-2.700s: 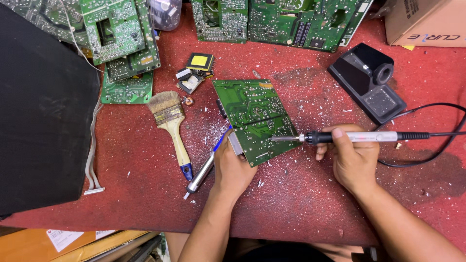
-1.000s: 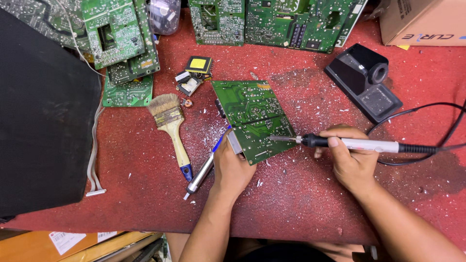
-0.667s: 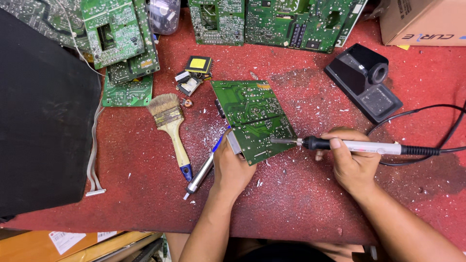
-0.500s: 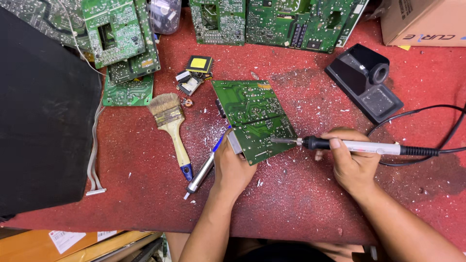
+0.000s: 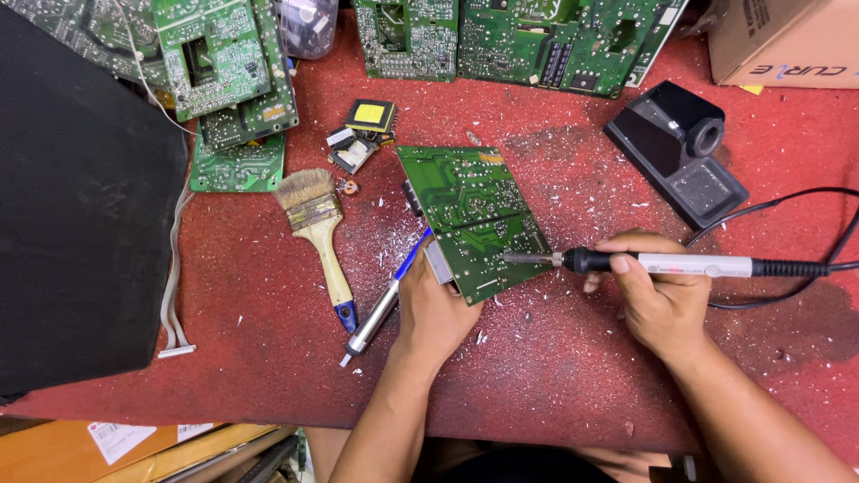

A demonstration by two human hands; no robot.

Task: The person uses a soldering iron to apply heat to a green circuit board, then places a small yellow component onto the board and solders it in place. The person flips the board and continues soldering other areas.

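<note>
Centrally on the red table [image 5: 224, 295], the green circuit board [image 5: 474, 210] lies gripped at its near corner by the left hand [image 5: 434, 304]; the right hand [image 5: 658, 300] clasps a soldering iron [image 5: 662, 264], tip touching the board's right edge. A brown cardboard box [image 5: 787, 40] sits at the far right corner.

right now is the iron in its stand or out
Out. The right hand holds the iron, tip on the board gripped by the left hand; the black stand sits empty behind.
</note>
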